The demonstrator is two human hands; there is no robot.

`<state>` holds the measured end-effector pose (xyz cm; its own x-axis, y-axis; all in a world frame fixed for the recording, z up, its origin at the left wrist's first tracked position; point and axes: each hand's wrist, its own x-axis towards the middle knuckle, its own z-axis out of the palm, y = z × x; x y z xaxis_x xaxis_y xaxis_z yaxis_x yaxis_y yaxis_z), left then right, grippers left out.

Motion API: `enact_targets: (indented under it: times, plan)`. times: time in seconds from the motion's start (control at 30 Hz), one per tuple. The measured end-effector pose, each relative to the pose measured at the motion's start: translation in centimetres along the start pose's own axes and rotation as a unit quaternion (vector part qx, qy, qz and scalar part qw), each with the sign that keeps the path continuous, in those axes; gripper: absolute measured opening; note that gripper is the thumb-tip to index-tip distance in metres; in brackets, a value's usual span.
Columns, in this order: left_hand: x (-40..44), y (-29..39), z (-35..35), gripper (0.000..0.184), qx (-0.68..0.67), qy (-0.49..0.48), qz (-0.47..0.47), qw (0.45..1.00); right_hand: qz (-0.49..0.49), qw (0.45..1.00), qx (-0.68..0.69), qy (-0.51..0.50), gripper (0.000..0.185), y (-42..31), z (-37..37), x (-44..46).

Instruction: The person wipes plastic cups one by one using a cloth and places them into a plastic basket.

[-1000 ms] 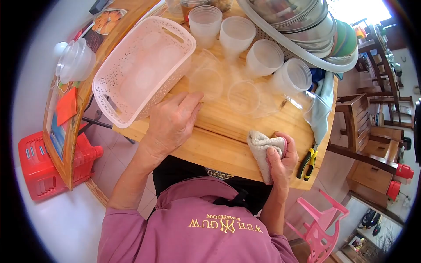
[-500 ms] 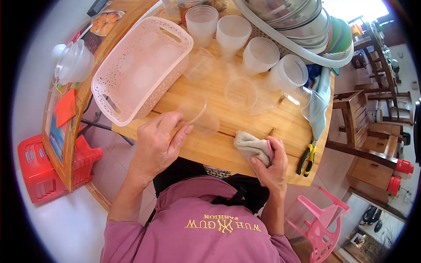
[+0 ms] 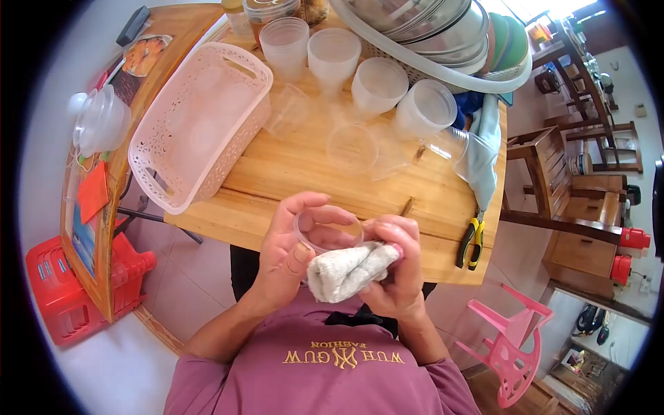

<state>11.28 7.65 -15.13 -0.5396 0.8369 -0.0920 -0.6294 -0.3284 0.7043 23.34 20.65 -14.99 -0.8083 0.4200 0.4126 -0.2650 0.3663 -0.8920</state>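
My left hand (image 3: pixel 280 259) is wrapped round a clear plastic cup (image 3: pixel 325 247), its rim turned up toward me. In my right hand (image 3: pixel 401 270) is a folded whitish cloth (image 3: pixel 346 271), pressed close beside the cup's rim; whether it touches the cup I cannot tell. Both hands are in front of my chest, over the table's near edge. Beyond them on the wooden table (image 3: pixel 277 176) lie another clear cup (image 3: pixel 353 149) on its side and a tipped one (image 3: pixel 287 111) by the basket. Several stacks of clear cups (image 3: pixel 380 83) stand farther back.
A pink plastic basket (image 3: pixel 235 149) stands at the left of the table. Metal bowls (image 3: pixel 443 41) fill a large white basket (image 3: pixel 415 66) at the back. Pliers (image 3: pixel 472 242) with yellow-black handles and a light blue cloth (image 3: pixel 486 155) lie along the right edge.
My left hand has brought its cup in toward my chest. The right hand has lifted the cloth off the table and moved left to meet it. The view has shifted slightly.
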Motion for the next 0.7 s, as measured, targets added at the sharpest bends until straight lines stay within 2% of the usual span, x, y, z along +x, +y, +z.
enact_targets:
  times: [0.1,0.23,0.27,0.3,0.37,0.4,0.43,0.47,0.5,0.53,0.57,0.63,0.67,0.7]
  plan:
    - [0.5,-0.8,-0.3,0.078,0.011,-0.009,0.001,1.0,0.006,0.999,-0.035,0.012,0.063,0.6,0.1,-0.5]
    - [0.5,0.0,-0.7,0.085,0.058,-0.001,-0.004,0.998,0.025,0.999,-0.028,0.021,0.046,1.3,-0.8,-0.6]
    - [0.5,0.3,-0.9,0.085,0.046,0.0,-0.001,0.999,0.071,0.996,-0.009,0.049,0.037,1.0,-0.6,-0.7]
    - [0.4,0.6,-1.2,0.086,0.035,0.001,0.002,0.999,0.072,0.996,-0.008,0.049,0.037,1.2,-0.8,-0.8]
    - [0.2,1.5,-1.7,0.09,0.018,0.0,-0.002,1.0,0.134,0.986,-0.064,0.074,0.033,1.7,-1.7,-0.9]
    - [0.1,2.1,-2.0,0.093,0.092,-0.029,-0.023,0.995,0.197,0.974,-0.01,0.108,0.029,1.2,-2.0,-0.9]
    - [0.1,2.6,-2.2,0.096,0.165,-0.057,-0.044,0.984,0.197,0.974,-0.009,0.108,0.029,0.9,-2.5,-0.6]
    - [0.2,3.0,-2.3,0.096,0.165,-0.057,-0.045,0.984,0.18,0.979,0.012,0.092,0.029,0.5,-3.0,-0.3]
    - [0.4,3.4,-2.4,0.1,0.302,-0.082,-0.048,0.949,0.162,0.983,0.033,0.077,0.03,0.2,-3.6,0.1]
    - [0.5,3.6,-2.3,0.104,0.433,-0.106,-0.049,0.894,0.113,0.993,-0.021,-0.007,0.032,0.0,-4.5,0.9]
    - [0.6,3.6,-2.2,0.104,0.434,-0.107,-0.05,0.893,0.113,0.993,-0.022,-0.006,0.032,-0.4,-4.6,1.5]
    - [1.0,3.3,-1.6,0.107,0.446,-0.151,-0.071,0.88,0.092,0.969,-0.084,-0.215,0.037,-1.3,-4.7,2.6]
    - [1.1,3.2,-1.3,0.107,0.445,-0.153,-0.07,0.879,0.084,0.96,-0.118,-0.241,0.037,-1.6,-4.3,3.1]
    - [1.3,3.0,-0.9,0.109,0.496,-0.188,-0.041,0.847,0.084,0.96,-0.119,-0.24,0.037,-1.5,-3.7,3.2]
